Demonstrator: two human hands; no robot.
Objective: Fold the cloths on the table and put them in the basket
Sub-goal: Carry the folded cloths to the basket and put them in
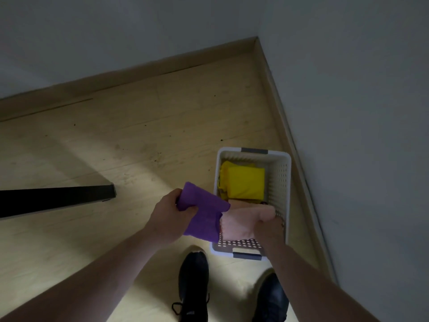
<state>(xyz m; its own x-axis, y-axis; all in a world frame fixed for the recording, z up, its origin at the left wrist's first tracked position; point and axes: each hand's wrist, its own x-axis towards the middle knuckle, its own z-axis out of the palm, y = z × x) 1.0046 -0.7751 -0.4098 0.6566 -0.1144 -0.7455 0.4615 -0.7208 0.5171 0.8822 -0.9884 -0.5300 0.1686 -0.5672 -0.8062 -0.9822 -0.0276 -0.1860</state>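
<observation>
A white perforated basket [282,182] stands on the floor near the room's corner. A folded yellow cloth [243,182] lies in its far half. My left hand [170,217] grips a folded purple cloth [204,214] just left of the basket's rim. My right hand [269,231] holds a folded pale pink cloth [241,221] inside the basket's near half. The pink cloth's underside and the basket floor beneath it are hidden.
Light wooden floor [116,147] meets grey walls at a skirting board [290,135] right of the basket. A black table leg [58,198] lies across the left. My two black shoes [193,282] stand just in front of the basket.
</observation>
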